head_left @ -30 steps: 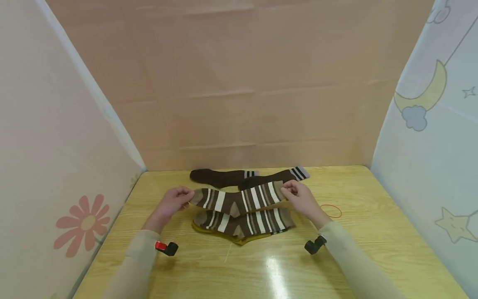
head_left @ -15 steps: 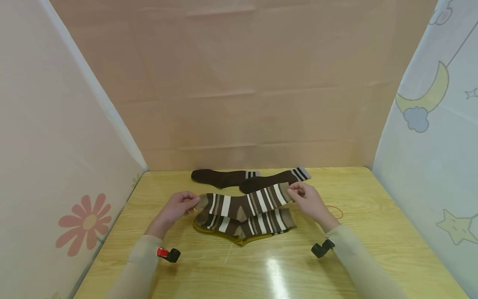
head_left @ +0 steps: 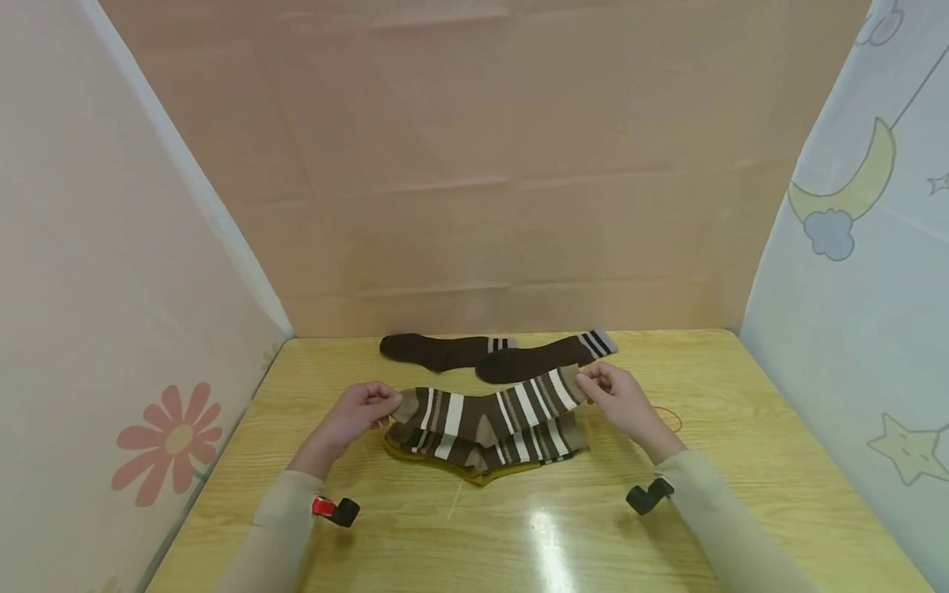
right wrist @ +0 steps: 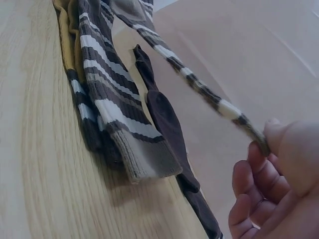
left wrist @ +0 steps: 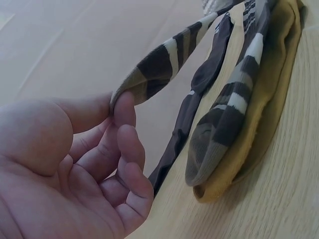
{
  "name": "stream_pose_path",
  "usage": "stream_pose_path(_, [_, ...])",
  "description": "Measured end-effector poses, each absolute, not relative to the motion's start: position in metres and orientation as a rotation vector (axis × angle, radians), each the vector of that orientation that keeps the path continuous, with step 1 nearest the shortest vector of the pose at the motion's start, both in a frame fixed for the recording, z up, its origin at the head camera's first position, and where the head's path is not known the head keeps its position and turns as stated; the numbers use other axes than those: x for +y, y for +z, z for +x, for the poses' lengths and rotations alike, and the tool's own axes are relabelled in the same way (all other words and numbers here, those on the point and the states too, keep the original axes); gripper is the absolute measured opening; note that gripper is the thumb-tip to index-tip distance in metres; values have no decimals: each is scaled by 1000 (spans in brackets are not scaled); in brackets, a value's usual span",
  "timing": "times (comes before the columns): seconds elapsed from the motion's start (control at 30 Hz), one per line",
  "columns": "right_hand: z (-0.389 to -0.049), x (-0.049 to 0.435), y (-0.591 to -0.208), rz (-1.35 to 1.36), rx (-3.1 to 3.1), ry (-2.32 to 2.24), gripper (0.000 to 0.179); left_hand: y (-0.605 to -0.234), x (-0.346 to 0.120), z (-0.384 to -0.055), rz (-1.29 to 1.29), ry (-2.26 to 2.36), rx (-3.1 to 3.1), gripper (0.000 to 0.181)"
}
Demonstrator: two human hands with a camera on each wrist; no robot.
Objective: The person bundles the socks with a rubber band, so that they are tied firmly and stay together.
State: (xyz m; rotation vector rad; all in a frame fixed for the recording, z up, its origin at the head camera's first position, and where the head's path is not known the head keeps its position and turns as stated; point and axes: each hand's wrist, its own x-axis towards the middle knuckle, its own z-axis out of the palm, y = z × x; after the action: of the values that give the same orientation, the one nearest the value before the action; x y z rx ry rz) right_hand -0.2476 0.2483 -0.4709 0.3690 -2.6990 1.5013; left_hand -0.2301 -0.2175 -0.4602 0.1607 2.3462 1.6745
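A brown sock with white and tan stripes (head_left: 454, 414) is stretched between my two hands. My left hand (head_left: 365, 409) pinches its tan toe between thumb and forefinger. At the other end, my right hand (head_left: 617, 399) pinches the tan cuff. The held sock sags at the heel, above a matching striped sock (right wrist: 107, 94) that lies on the table. Beneath that one lie mustard-yellow socks (left wrist: 271, 99), mostly covered, with dark and white bands showing near the cuff in the right wrist view.
Two dark brown socks with striped grey cuffs, a left one (head_left: 437, 352) and a right one (head_left: 526, 361), lie at the back of the wooden table (head_left: 415, 535). A thin red loop (head_left: 673, 418) lies beside my right wrist. Fabric walls (head_left: 511, 165) enclose the back and sides.
Both hands have shifted slightly right with the striped sock. It has come down nearer the matching sock and now overlaps more of it in the head view.
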Motion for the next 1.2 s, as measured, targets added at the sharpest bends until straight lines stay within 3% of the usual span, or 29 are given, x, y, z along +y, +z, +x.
stream_pose_path(1.2, [-232,258,-499,414,-2846,1523,24,-481,-228,-217,162,1608,2327,26])
